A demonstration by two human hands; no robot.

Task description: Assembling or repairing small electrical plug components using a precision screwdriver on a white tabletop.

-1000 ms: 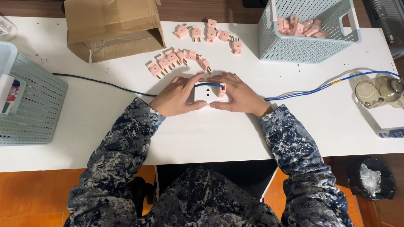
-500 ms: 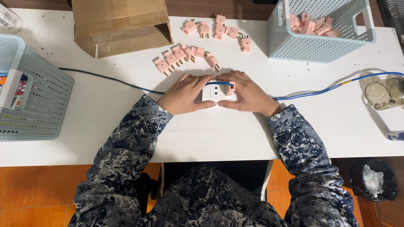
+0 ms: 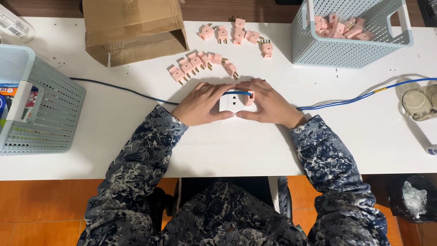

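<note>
A white socket block point(image 3: 232, 103) lies on the white table point(image 3: 227, 146), held from both sides. My left hand point(image 3: 200, 104) grips its left end. My right hand point(image 3: 268, 105) wraps its right end, with a pink plug adapter point(image 3: 249, 98) pressed against the block under the fingers. A blue cable point(image 3: 364, 95) runs across the block's top and off to both sides. Several loose pink adapters point(image 3: 200, 64) lie in a row just beyond my hands, and another group of pink adapters point(image 3: 236, 34) sits farther back.
A pale blue basket point(image 3: 350, 50) with pink adapters stands at the back right. A second basket point(image 3: 45, 109) sits at the left edge. A brown cardboard box point(image 3: 132, 29) lies at the back left. A glass jar point(image 3: 421, 102) is at the far right.
Both hands stay clasped on the socket block; only the camera view has shifted slightly.
</note>
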